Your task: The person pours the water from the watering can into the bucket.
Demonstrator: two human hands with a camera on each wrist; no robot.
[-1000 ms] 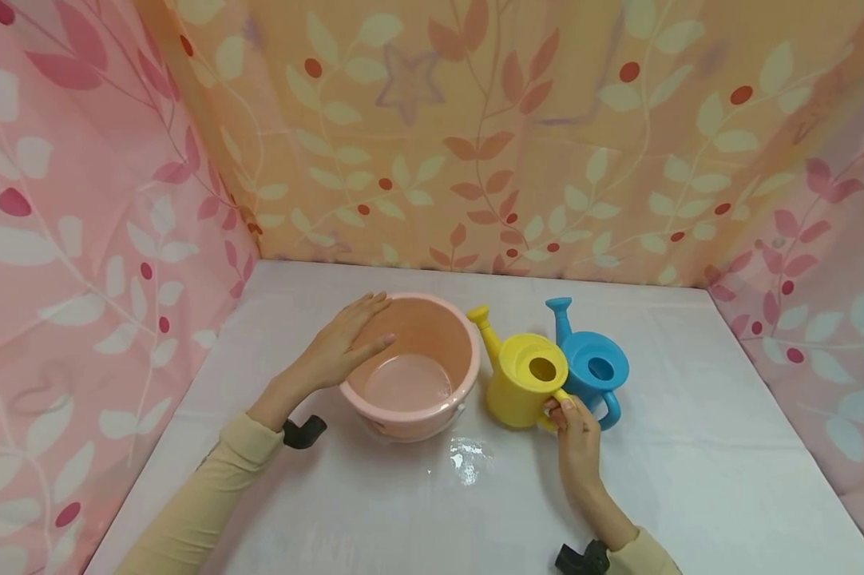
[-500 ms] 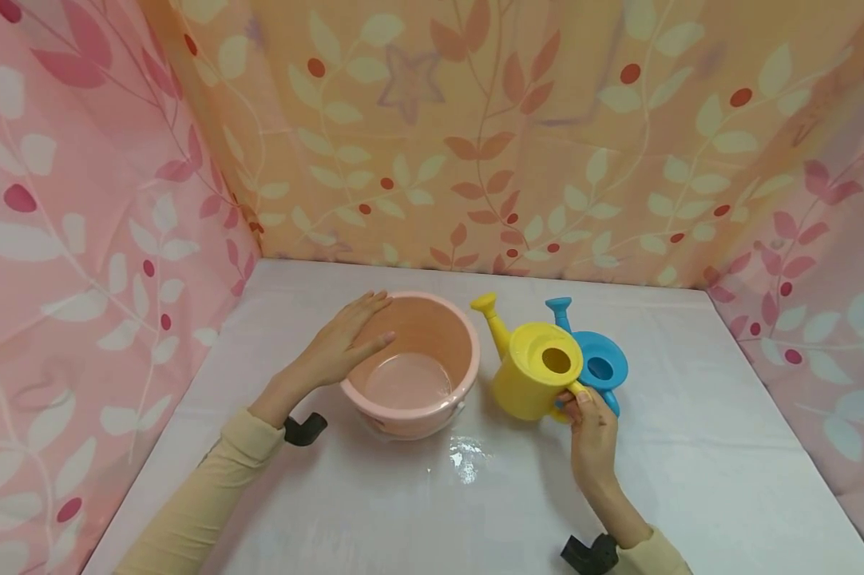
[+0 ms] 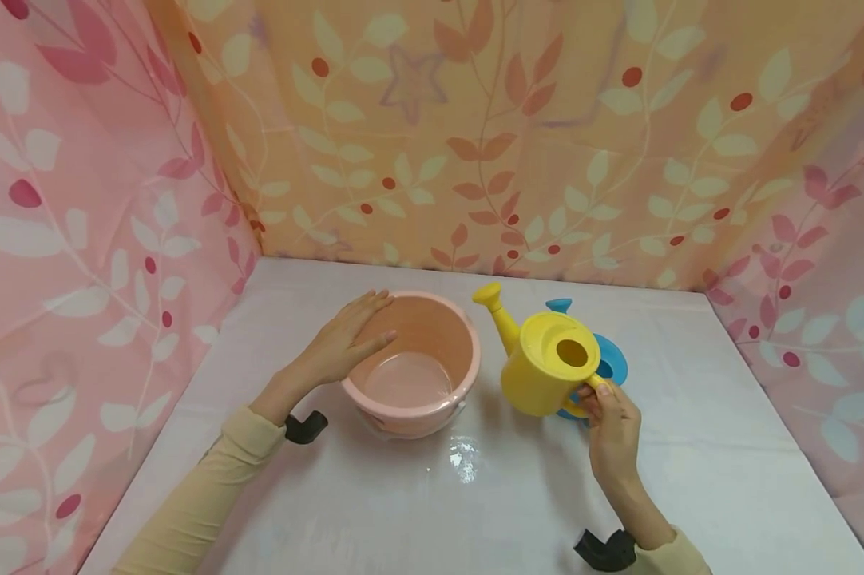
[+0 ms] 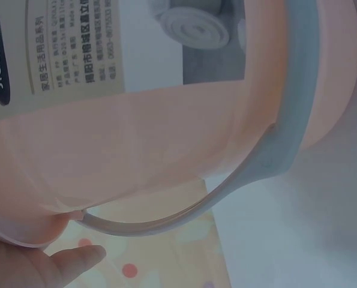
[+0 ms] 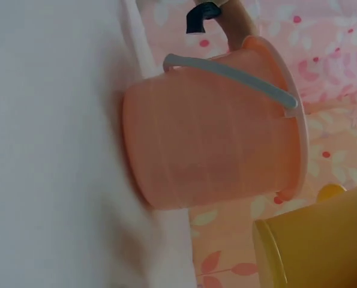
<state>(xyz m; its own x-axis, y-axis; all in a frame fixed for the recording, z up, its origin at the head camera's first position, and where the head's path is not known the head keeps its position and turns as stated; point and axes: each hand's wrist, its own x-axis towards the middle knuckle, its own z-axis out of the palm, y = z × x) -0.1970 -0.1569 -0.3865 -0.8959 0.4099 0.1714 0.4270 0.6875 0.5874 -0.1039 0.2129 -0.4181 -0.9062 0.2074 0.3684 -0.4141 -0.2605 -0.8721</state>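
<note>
Here the right hand (image 3: 612, 431) grips the yellow watering can (image 3: 543, 367) by its handle, lifted off the table, while the left hand (image 3: 342, 343) rests flat, fingers straight, on the pink bucket (image 3: 432, 399) rim.

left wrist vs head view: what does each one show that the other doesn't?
Only left wrist: the printed label on the pink bucket's outer wall, and its grey handle close up. Only head: the yellow watering can gripped by the right hand, and the blue watering can behind it. Both: bucket and left hand.
</note>
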